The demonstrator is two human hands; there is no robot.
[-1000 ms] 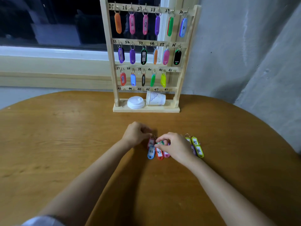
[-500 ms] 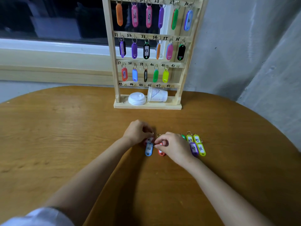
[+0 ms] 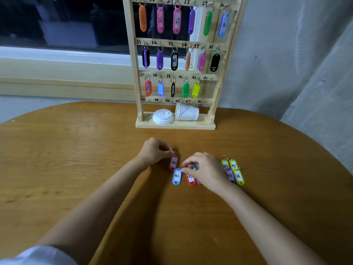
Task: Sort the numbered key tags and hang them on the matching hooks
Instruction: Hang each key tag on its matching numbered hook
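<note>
Seven hooks, 42 to 48, stand bare on the rack (image 3: 131,54); every hook in view above them carries a tag, so the task is judged mostly done. On the table (image 3: 76,159), the left hand (image 3: 154,150) pinches the ring of a red tag (image 3: 173,163) marked 42. A blue tag (image 3: 176,176), also marked 42, lies just beside it. The right hand (image 3: 205,169) curls its fingers on a green tag (image 3: 193,166). Yellow tags (image 3: 238,176) lie furthest right, unhung.

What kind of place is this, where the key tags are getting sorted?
Probably a plain indoor workroom or spare corner of a home, though that's a guess. A rounded wooden table sits beside a bare grey wall, below a window that looks dark outside. A numbered wooden key rack stands on the table.
</note>
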